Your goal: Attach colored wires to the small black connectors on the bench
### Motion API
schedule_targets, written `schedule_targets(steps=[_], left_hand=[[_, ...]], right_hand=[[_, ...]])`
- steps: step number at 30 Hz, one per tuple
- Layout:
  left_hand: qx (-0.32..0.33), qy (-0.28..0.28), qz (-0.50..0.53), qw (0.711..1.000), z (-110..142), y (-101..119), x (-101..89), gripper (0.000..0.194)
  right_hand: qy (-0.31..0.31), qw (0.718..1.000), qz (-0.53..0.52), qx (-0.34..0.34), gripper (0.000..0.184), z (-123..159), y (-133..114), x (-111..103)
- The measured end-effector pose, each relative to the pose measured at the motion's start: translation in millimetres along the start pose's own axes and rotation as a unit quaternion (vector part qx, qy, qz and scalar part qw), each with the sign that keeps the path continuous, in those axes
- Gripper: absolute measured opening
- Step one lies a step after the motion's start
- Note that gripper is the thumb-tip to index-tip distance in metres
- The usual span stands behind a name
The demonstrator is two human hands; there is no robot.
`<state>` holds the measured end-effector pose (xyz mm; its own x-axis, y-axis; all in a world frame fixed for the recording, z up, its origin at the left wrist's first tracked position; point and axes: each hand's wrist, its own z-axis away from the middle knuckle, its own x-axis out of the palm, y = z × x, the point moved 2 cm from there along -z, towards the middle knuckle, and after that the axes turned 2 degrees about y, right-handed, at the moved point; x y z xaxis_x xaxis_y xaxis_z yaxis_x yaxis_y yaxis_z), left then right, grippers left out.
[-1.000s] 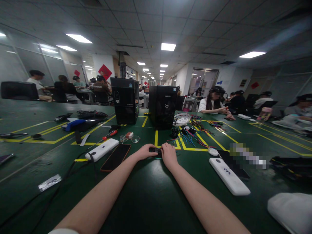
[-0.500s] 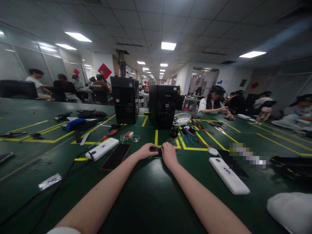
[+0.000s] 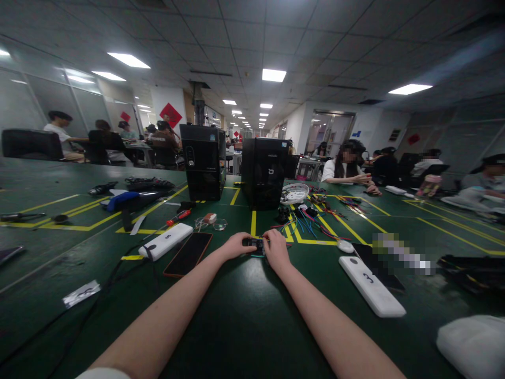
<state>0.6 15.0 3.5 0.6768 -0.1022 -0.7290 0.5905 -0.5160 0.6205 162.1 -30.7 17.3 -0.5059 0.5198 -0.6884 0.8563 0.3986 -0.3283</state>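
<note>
Above the green table, a small black part [image 3: 258,243] with thin coloured wires lies between my two hands. My left hand [image 3: 235,246] is closed on its left side, thumb and fingers pinching it. On the other side my right hand [image 3: 278,248] has its fingers curled and pressed together at the part's right end, where reddish wires run into the fingertips. A greenish wire shows just below the part. What exactly the right fingertips grip is partly hidden. A phone [image 3: 188,253] lies left of my left hand, and loose coloured wires [image 3: 302,223] lie beyond my right hand.
Two black computer towers [image 3: 202,176] stand ahead. White numbered power banks [image 3: 168,240] lie on both sides. Also on the table are glasses [image 3: 219,223], a red screwdriver [image 3: 179,217], a white basket [image 3: 295,193] and a black cable [image 3: 106,284]. A person [image 3: 347,166] sits across at right.
My right hand has shifted slightly to the right, away from my left, so more of the black part and its reddish wires show. My left hand stays nearly still.
</note>
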Motion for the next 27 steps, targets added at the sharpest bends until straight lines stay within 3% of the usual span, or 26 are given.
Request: schedule_targets(steps=[5,9,13,19,27], left_hand=[[0.003,0.026,-0.004,1.000,-0.5,-1.4,1.4,0.035],[0.005,0.036,0.008,0.999,-0.9,-3.7,1.3,0.033],[0.016,0.045,0.011,0.999,0.9,-1.0,0.6,0.032],[0.104,0.055,-0.006,0.993,5.7,19.7,-0.5,0.027],[0.140,0.031,-0.029,0.989,7.8,33.1,0.3,0.031]], right_hand=[[-0.102,0.988,-0.018,-0.113,0.008,7.9,-21.1,1.5],[-0.151,0.977,-0.013,-0.152,0.007,11.9,-26.3,5.5],[-0.114,0.985,-0.010,-0.127,0.008,9.6,-23.5,3.7],[-0.020,0.999,0.001,-0.039,0.018,5.7,-16.1,-0.2],[-0.027,1.000,0.003,-0.013,0.013,6.0,-9.0,6.3]])
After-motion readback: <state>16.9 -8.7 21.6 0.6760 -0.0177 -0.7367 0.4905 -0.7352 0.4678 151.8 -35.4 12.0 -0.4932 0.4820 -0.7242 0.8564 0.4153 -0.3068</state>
